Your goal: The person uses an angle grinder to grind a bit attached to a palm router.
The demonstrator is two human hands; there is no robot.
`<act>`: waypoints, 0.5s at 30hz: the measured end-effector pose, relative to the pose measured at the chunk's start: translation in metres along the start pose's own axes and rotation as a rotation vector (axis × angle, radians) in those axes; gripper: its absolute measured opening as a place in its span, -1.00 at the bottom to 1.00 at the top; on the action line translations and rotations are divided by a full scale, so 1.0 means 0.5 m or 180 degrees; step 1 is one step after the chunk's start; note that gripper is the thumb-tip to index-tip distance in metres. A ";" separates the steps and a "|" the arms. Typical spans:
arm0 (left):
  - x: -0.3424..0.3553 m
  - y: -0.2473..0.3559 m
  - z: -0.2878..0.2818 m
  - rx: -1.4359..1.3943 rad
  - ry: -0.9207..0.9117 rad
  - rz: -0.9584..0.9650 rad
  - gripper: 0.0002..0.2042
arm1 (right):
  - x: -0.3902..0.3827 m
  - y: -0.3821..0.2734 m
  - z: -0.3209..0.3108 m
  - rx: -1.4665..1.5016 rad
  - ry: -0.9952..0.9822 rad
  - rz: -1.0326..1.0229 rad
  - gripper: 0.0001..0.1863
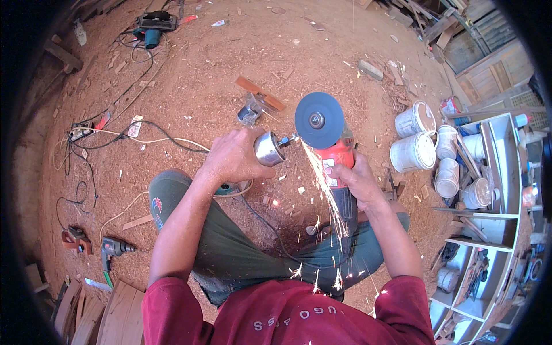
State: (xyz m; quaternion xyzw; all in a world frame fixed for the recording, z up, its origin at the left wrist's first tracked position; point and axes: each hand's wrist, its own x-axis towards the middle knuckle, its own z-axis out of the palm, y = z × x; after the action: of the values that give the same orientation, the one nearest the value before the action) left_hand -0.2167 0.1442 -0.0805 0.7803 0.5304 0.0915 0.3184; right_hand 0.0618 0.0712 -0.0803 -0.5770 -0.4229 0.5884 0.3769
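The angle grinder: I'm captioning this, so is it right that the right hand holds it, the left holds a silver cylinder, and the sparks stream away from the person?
Not quite: the head view shows the sparks streaming toward the person's lap. The right hand does hold the angle grinder, and the left hand the silver cylinder.

Bright light covers the ground [253, 52]; sparks [316, 167] beside the grinder [335, 158] glare; shelves [494, 216] right of it curve with distortion.

The cylinder [267, 149] looks like shiny metal, the grinder's housing [335, 156] smooth plastic, its disc [330, 115] matt, the trousers [230, 247] dull cloth, the ground [259, 46] rough.
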 end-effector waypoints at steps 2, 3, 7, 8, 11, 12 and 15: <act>-0.001 0.001 -0.003 -0.0002 -0.0029 0.0011 -0.34 | 0.002 0.005 -0.005 -0.0038 -0.0015 0.0011 -0.52; 0.000 0.002 -0.004 -0.0004 -0.0051 0.0005 -0.34 | 0.003 0.006 -0.007 -0.0058 -0.0022 0.0017 -0.52; -0.001 0.002 -0.004 -0.0053 -0.0067 -0.0014 -0.38 | 0.001 0.000 -0.003 -0.0075 -0.0039 0.0004 -0.51; -0.001 0.002 -0.003 -0.0074 -0.0053 -0.0013 -0.40 | 0.002 0.002 -0.004 -0.0072 -0.0026 -0.0016 -0.52; -0.001 -0.001 -0.001 -0.0086 0.0020 0.0039 -0.41 | 0.003 0.007 -0.007 -0.0019 -0.0018 0.0007 -0.52; -0.001 0.000 -0.002 -0.0093 0.0018 0.0038 -0.41 | 0.003 0.007 -0.008 0.0004 -0.0023 0.0028 -0.52; -0.001 0.002 -0.005 -0.0097 0.0018 0.0048 -0.41 | 0.001 0.004 -0.009 -0.0096 -0.0069 -0.0032 -0.53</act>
State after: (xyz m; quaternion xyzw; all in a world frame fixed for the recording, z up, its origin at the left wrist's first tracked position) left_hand -0.2174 0.1445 -0.0780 0.7792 0.5239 0.1041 0.3280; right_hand 0.0666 0.0713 -0.0824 -0.5740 -0.4387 0.5863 0.3664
